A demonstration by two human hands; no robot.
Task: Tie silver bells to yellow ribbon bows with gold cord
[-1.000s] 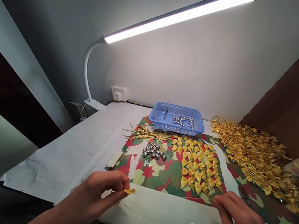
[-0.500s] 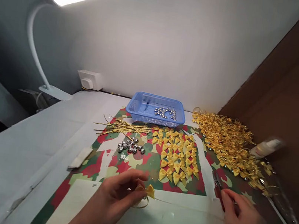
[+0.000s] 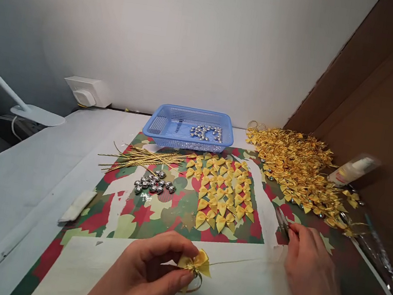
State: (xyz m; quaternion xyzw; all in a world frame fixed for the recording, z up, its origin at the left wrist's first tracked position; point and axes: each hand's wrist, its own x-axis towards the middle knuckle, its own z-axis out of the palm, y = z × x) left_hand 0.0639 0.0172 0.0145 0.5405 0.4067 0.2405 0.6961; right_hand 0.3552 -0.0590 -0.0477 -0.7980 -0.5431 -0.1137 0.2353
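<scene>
My left hand (image 3: 150, 273) pinches a small yellow ribbon bow (image 3: 197, 263) over the white sheet (image 3: 90, 267) at the table's front. A thin gold wire (image 3: 238, 261) runs from the bow toward my right hand (image 3: 307, 262). The right hand's fingers are closed, its fingertips at the dark metal scissors (image 3: 282, 222) lying on the mat; whether it grips the scissors or the wire I cannot make out. Rows of loose yellow bows (image 3: 221, 190) lie on the camouflage mat (image 3: 157, 213) just beyond.
A blue basket (image 3: 192, 128) holding silver bells stands at the back. Silver bells (image 3: 154, 185) and gold wires (image 3: 139, 157) lie left of the bows. A big heap of finished gold bows (image 3: 296, 170), a glue bottle (image 3: 353, 170) and a brown board (image 3: 390, 107) are right.
The view has swung right and down, so the lamp bar has left the picture. My left hand turned the bow upward. My right hand moved up to the scissors.
</scene>
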